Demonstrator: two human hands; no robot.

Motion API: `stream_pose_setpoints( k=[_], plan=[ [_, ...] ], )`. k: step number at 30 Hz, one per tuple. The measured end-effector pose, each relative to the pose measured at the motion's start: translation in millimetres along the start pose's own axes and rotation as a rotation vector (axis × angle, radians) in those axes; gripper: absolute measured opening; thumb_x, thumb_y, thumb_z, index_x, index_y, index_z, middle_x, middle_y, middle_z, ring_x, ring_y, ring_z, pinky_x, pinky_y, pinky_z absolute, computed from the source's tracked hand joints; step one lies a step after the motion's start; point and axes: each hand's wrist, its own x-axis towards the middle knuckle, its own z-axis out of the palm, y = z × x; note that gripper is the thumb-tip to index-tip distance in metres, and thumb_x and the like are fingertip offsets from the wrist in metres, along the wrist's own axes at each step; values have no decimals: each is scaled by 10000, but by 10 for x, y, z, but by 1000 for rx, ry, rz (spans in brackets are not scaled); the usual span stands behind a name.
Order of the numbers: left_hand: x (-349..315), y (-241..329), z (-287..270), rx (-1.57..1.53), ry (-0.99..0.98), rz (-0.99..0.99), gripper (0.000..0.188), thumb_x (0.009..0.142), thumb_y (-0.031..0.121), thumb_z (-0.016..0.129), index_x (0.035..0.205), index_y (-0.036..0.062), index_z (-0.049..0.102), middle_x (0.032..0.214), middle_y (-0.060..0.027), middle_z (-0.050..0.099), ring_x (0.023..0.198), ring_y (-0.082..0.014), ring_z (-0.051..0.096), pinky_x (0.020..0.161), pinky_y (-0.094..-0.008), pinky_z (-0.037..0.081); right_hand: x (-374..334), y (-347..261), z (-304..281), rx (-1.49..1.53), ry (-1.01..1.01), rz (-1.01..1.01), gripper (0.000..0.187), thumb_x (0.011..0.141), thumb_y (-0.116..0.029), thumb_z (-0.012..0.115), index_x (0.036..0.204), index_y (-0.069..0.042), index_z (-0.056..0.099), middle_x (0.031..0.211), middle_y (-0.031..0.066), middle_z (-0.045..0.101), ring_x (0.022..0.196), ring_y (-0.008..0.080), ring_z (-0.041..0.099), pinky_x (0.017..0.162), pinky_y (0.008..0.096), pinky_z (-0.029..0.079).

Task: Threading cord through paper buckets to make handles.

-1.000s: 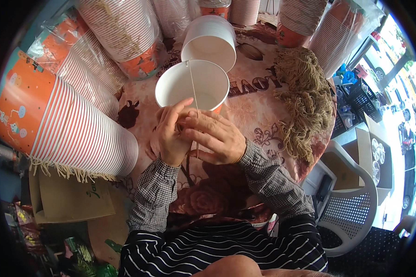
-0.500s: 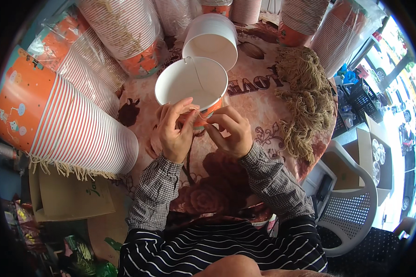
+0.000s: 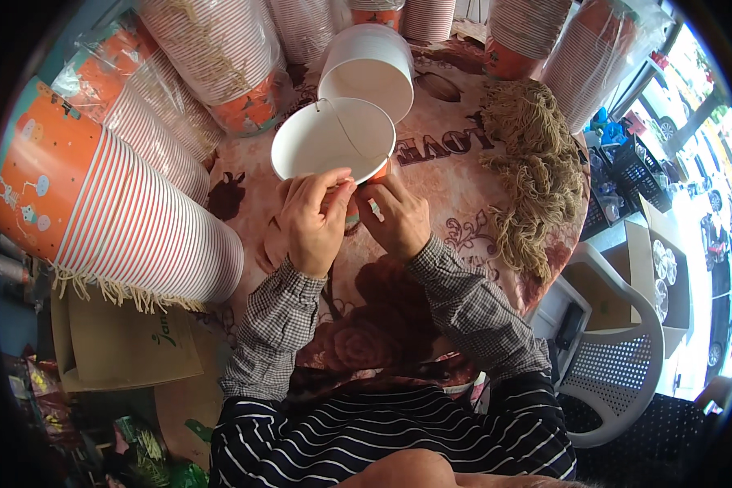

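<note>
- Your left hand (image 3: pixel 315 218) and right hand (image 3: pixel 394 215) both pinch the near rim of a paper bucket (image 3: pixel 333 140), white inside, orange outside, tilted at the table's (image 3: pixel 464 187) middle.
- A thin string (image 3: pixel 346 130) arcs across its mouth.
- To the right, frayed twine (image 3: pixel 537 175) lies heaped.
- Far behind, a second white bucket (image 3: pixel 370 69) touches it.
- Left, ribbed stacked cups (image 3: pixel 130 220) lie sideways.

A white inside and an orange outside are shown by the cup (image 3: pixel 325 142) at upper centre; a second cup (image 3: pixel 366 69) above it is white; the stacks (image 3: pixel 114 211) at left are striped orange and white; the twine (image 3: pixel 537 179) at right is tan; the tablecloth (image 3: pixel 455 179) is patterned pink with brown roses; the sleeves (image 3: pixel 281 325) are checked grey; the chair (image 3: pixel 618 366) at lower right is white.
</note>
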Motion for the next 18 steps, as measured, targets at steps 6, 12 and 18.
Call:
stream_pose_setpoints(
  k=[6,12,18],
  plan=[
    [305,152,91,259,-84,286,173,819,78,650,991,94,631,830,-26,646,802,-207,600,821,-342,408,73,18,-132,360,32,173,108,815,19,632,895,-29,577,863,50,624,618,99,603,526,233,488],
    [290,65,41,374,-50,494,253,738,45,668,983,91,622,857,7,646,821,-169,604,816,-341,405,168,64,-277,883,-113,636,105,886,-56,618,948,-8,549,775,14,598,629,58,566,531,203,464],
    [114,-74,-51,186,-53,179,169,798,94,697,962,90,656,832,-2,675,792,-186,617,798,-335,406,149,210,-291,579,-208,403,160,873,-50,655,1015,-3,597,795,5,608,641,57,572,565,199,469]
  ],
)
